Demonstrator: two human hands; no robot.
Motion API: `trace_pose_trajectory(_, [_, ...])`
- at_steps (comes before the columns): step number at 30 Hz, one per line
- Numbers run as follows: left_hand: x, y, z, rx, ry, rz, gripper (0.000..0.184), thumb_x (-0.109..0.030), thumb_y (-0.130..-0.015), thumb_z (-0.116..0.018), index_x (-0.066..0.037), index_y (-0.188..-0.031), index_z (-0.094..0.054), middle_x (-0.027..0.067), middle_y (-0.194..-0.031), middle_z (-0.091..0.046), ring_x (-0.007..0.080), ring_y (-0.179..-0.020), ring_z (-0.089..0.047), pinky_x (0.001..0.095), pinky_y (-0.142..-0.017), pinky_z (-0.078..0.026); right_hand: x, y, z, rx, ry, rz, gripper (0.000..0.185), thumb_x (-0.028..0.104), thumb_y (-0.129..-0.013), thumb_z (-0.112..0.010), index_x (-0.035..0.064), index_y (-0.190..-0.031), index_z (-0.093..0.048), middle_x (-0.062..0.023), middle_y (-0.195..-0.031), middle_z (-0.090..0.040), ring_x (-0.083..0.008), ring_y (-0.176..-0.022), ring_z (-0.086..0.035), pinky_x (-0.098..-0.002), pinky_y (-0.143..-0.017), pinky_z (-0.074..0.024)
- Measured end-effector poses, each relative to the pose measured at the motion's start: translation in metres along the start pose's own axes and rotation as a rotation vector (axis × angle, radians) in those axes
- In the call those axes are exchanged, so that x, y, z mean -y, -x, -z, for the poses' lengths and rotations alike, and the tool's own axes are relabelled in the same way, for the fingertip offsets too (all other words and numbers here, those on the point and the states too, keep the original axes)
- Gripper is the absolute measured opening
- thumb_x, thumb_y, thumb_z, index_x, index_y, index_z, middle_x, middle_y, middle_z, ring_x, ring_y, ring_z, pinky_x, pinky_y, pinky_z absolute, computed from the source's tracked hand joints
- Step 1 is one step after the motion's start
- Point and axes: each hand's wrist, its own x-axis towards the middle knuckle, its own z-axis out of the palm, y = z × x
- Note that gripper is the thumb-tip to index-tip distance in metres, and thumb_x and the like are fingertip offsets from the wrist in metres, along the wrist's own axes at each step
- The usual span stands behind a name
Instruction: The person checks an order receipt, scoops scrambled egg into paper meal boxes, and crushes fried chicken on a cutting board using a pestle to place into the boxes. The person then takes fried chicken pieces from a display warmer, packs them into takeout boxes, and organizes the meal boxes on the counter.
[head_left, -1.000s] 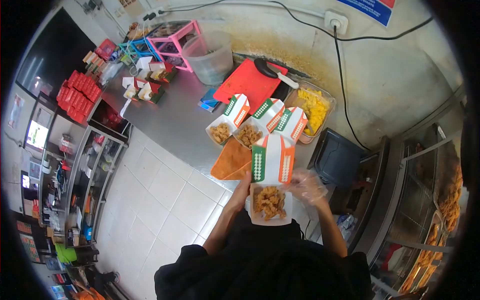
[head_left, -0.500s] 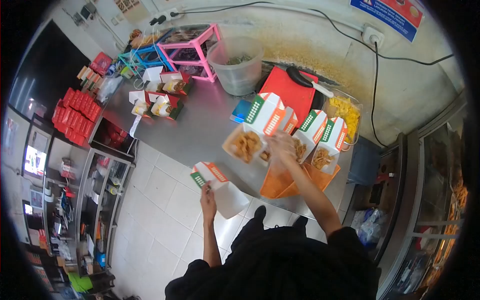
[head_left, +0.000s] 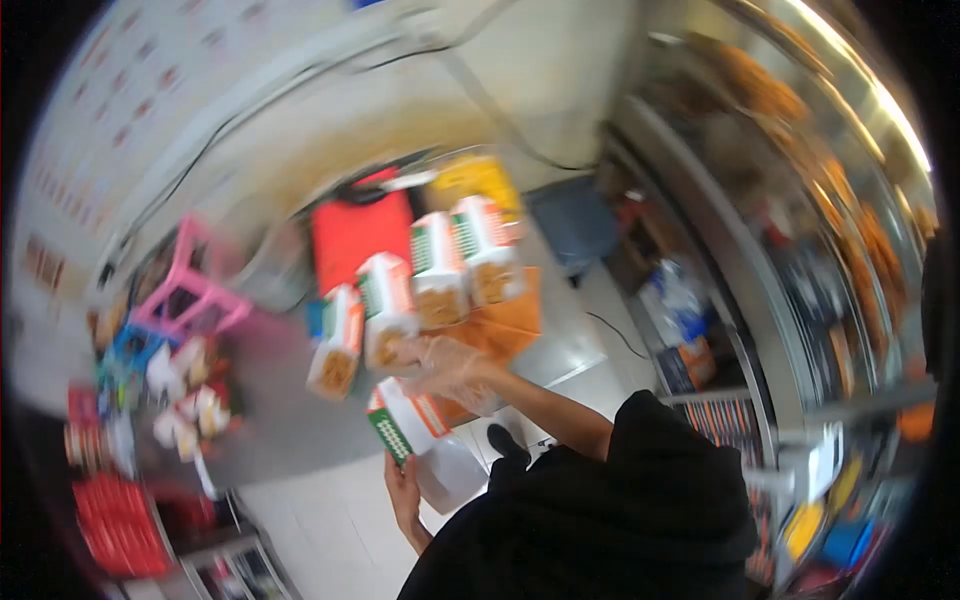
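My left hand (head_left: 403, 488) grips an open paper takeaway box (head_left: 408, 418) by its side, low in front of the steel table; its white inside (head_left: 450, 470) shows no food. My right hand (head_left: 448, 370), in a clear plastic glove, is between this box and the nearest filled box (head_left: 388, 308). Motion blur hides its fingers, so whether it holds anything cannot be made out. Several boxes with raised white, green and orange lids stand in a row, with golden fried food (head_left: 438, 305) in them. An orange cloth or sheet (head_left: 515, 320) lies beneath and beside them.
Behind the boxes are a red board (head_left: 360, 235), a tub of yellow food (head_left: 475, 180) and a translucent bucket (head_left: 275, 265). A pink rack (head_left: 195, 285) and smaller filled boxes (head_left: 190, 410) stand at left. A glass food cabinet (head_left: 780, 200) is on the right.
My view has swung to the right, blurring the scene. My right hand has drawn back from among the filled boxes toward the box in my left hand.
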Motion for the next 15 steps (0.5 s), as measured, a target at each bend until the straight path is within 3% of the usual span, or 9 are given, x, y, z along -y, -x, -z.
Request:
trace_pose_trajectory(4, [-0.052,-0.006,-0.094,0.646,0.036,-0.003,0.039,-0.007,-0.086,-0.048,-0.001,-0.123,-0.036,0.0054,-0.107,-0.049,0.0129,-0.097,-0.044,0.0255,-0.087,-0.032,-0.017,0.136,0.086,0.034,0.118,-0.427,0.045,0.033,-0.069,-0.061,0.0143,-0.109,-0.056,-0.0123,-0.099,-0.059,-0.0254,-0.091,-0.056,-0.0359,-0.078,-0.0434])
trace_pose_trajectory(5, [-0.058,-0.003,-0.12,0.79,-0.013,-0.045,0.04,-0.006,-0.086,-0.048,-0.001,-0.124,-0.035,0.0064,-0.109,-0.049,0.0138,-0.1,-0.044,0.026,-0.089,-0.032,-0.002,0.188,0.121,0.073,-0.04,-0.527,0.048,0.033,-0.068,-0.063,0.0135,-0.111,-0.055,-0.0105,-0.099,-0.06,-0.0244,-0.088,-0.056,-0.0354,-0.078,-0.0434])
trace_pose_trajectory(6, [-0.064,0.002,-0.148,0.92,-0.059,-0.09,0.041,-0.006,-0.086,-0.047,0.0,-0.125,-0.034,0.0074,-0.111,-0.048,0.0146,-0.102,-0.044,0.0264,-0.091,-0.031,-0.038,0.245,0.121,0.038,-0.054,-0.487,0.049,0.034,-0.068,-0.063,0.0129,-0.112,-0.055,-0.0103,-0.101,-0.059,-0.025,-0.091,-0.055,-0.0361,-0.079,-0.0432])
trace_pose_trajectory(7, [-0.069,0.002,-0.179,1.008,-0.339,-0.652,0.044,-0.006,-0.086,-0.046,0.001,-0.127,-0.03,0.0125,-0.12,-0.045,0.0197,-0.113,-0.042,0.0299,-0.097,-0.029,-0.07,0.305,0.118,0.014,-0.062,-0.437,0.051,0.034,-0.068,-0.062,0.0124,-0.113,-0.054,-0.0102,-0.104,-0.058,-0.0256,-0.093,-0.054,-0.0367,-0.08,-0.0431])
trace_pose_trajectory(9, [-0.079,0.025,-0.242,1.104,-0.026,-0.433,0.044,-0.007,-0.087,-0.044,0.001,-0.128,-0.027,0.0153,-0.124,-0.042,0.0228,-0.117,-0.039,0.0322,-0.099,-0.027,0.017,0.425,0.154,-0.246,0.225,-0.603,0.043,0.032,-0.072,-0.061,0.0027,-0.103,-0.057,-0.0161,-0.099,-0.058,-0.0291,-0.091,-0.055,-0.0379,-0.078,-0.0436])
trace_pose_trajectory(10, [-0.085,0.04,-0.267,1.125,0.116,-0.302,0.045,-0.007,-0.088,-0.043,0.002,-0.128,-0.026,0.0167,-0.126,-0.041,0.0244,-0.119,-0.037,0.0334,-0.1,-0.027,0.056,0.484,0.16,-0.342,0.262,-0.695,0.048,0.035,-0.072,-0.062,0.0018,-0.107,-0.056,-0.0159,-0.099,-0.058,-0.0303,-0.092,-0.054,-0.0388,-0.082,-0.0419])
trace_pose_trajectory(11, [-0.084,0.046,-0.294,1.097,0.141,-0.289,0.042,-0.012,-0.089,-0.042,0.001,-0.128,-0.029,0.0167,-0.124,-0.043,0.0247,-0.115,-0.041,0.0332,-0.098,-0.029,0.089,0.551,0.155,-0.563,0.305,-0.68,0.043,0.029,-0.074,-0.061,0.0029,-0.108,-0.056,-0.0152,-0.101,-0.058,-0.0259,-0.095,-0.055,-0.0377,-0.085,-0.042])
trace_pose_trajectory(14, [-0.108,0.07,-0.354,1.152,0.122,-0.25,0.041,-0.017,-0.091,-0.041,0.0,-0.127,-0.031,0.0158,-0.122,-0.046,0.0236,-0.111,-0.045,0.033,-0.096,-0.031,0.216,0.65,0.172,-1.101,0.109,-1.554,0.018,0.007,-0.074,-0.057,0.0031,-0.09,-0.063,-0.0095,-0.084,-0.063,-0.0194,-0.073,-0.062,-0.0311,-0.065,-0.051])
trace_pose_trajectory(15, [-0.11,0.082,-0.369,1.151,0.125,-0.268,0.039,-0.019,-0.091,-0.042,-0.001,-0.124,-0.035,0.0152,-0.118,-0.049,0.0224,-0.106,-0.049,0.033,-0.093,-0.034,0.233,0.676,0.175,-1.188,0.591,-1.744,0.012,0.003,-0.071,-0.057,0.0027,-0.08,-0.063,-0.0092,-0.079,-0.063,-0.0185,-0.07,-0.061,-0.0304,-0.063,-0.0498])
